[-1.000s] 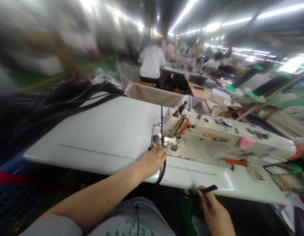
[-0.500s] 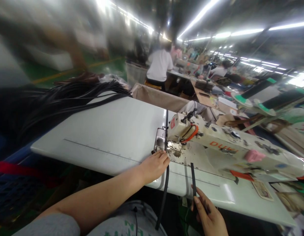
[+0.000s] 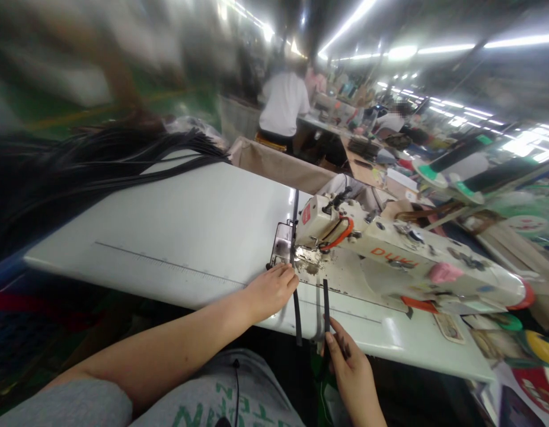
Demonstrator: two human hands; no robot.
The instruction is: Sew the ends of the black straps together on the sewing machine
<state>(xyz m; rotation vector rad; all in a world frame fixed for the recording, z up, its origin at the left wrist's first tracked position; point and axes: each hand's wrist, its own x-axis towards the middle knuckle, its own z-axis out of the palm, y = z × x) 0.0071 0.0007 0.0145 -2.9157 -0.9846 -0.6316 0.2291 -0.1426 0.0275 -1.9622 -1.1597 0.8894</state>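
Note:
A narrow black strap (image 3: 297, 317) runs lengthwise under the head of the sewing machine (image 3: 319, 225). My left hand (image 3: 274, 289) is closed over this strap just in front of the presser area, fingers together and pressed down on it. The strap's near end hangs at the table's front edge, and its far part (image 3: 296, 204) lies beyond the machine head. To the right, my right hand (image 3: 345, 356) pinches a second black strap (image 3: 326, 299) between thumb and fingers. That strap's upper end points at the machine bed; its lower part is hidden by the hand and shadow.
A large bundle of black straps (image 3: 168, 157) lies over the table's left end. The white table (image 3: 181, 219) carries a printed ruler. Behind it sits a fabric-lined bin (image 3: 278, 163). Thread cones (image 3: 452, 154) stand at right. A person in a white shirt (image 3: 284, 104) sits ahead.
The strap under my left hand has fed away from me, so its hanging tail is much shorter. My right hand still holds the second strap. The camera view has shifted slightly.

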